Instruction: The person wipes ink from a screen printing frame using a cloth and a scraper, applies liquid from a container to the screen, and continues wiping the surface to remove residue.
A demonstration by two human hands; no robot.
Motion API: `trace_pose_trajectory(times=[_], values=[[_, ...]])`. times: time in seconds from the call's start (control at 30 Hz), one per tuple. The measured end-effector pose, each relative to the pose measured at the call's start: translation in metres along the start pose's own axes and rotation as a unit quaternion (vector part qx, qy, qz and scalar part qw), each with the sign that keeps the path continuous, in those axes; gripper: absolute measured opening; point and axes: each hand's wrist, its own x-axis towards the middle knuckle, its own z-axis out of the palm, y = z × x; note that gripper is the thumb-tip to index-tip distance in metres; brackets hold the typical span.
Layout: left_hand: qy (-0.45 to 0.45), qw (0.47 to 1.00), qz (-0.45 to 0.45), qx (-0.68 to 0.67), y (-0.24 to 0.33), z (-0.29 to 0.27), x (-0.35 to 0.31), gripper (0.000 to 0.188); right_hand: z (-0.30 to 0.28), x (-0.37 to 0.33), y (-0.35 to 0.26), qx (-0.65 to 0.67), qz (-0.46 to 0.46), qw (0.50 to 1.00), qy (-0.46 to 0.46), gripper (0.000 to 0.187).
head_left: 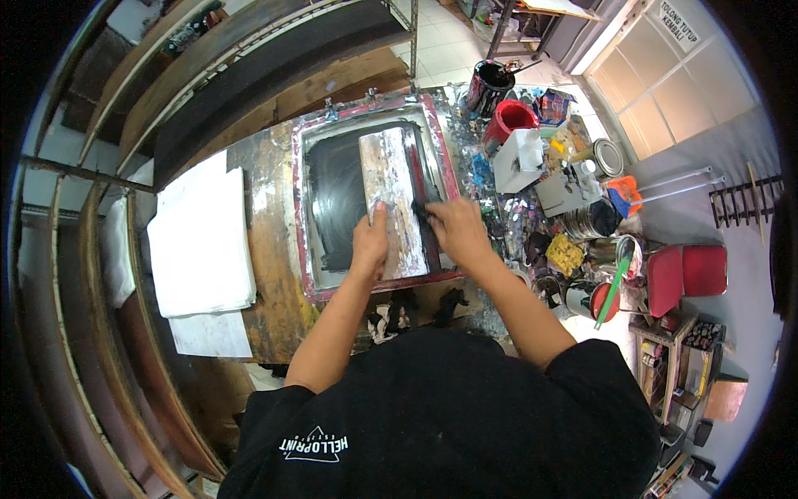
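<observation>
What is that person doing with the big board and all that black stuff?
A person presses a wide squeegee down with both hands on a red-framed printing screen covered in black ink. The left hand grips its near end and the right hand holds its right edge. A stack of white cloth lies to the left, paint cans to the right.

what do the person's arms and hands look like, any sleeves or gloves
Both forearms are bare from above the elbow down. The left hand and right hand wear no gloves, and no watch or rings show. The short sleeves belong to a black t-shirt with a small white triangular logo on the left sleeve.
</observation>
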Motion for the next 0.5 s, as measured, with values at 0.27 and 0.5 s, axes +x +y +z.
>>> trace_pose_trajectory(times=[0.27,0.5], values=[[-0.062,0.976,-0.042,-0.202,0.01,0.02,0.03,0.061,-0.057,-0.049,-0.018,0.038,0.038,0.998,-0.017,0.025],[-0.083,0.96,-0.023,-0.266,0.015,0.022,0.027,0.063,-0.018,-0.048,-0.006,0.618,0.406,0.67,0.063,0.024]])
